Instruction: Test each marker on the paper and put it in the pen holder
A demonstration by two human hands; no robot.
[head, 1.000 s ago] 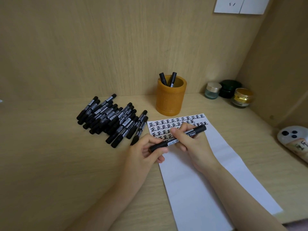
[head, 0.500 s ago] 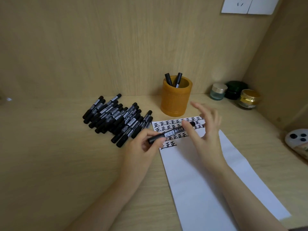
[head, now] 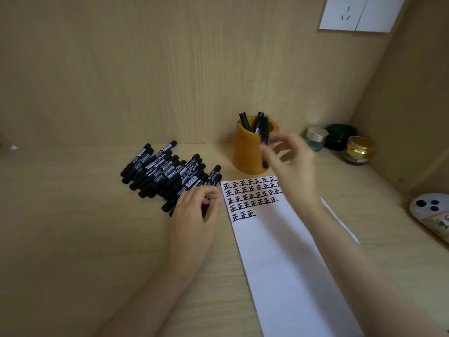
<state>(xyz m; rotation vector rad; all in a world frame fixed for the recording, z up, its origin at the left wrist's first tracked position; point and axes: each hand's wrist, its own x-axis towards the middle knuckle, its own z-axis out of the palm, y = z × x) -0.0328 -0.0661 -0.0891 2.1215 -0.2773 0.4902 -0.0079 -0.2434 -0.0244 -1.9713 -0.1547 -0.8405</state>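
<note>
Though blurred, right hand [head: 291, 164] round marker [head: 265, 132], left hand [head: 192, 217] round second marker [head: 206, 210]; 正 rows [head: 250, 196].

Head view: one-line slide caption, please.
Right hand holds a marker at the pen holder; left hand at the marker pile beside the paper.

Marker pile [head: 170, 173] left of paper [head: 286, 263], pen holder [head: 247, 152] behind.

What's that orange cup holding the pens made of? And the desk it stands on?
The pen holder looks like bamboo or carved wood: it has a thick wall and a matte amber surface, though moulded resin is possible. The desk seems to be laminated board, with pale, even, printed-looking wood grain and a dull sheen.
</note>
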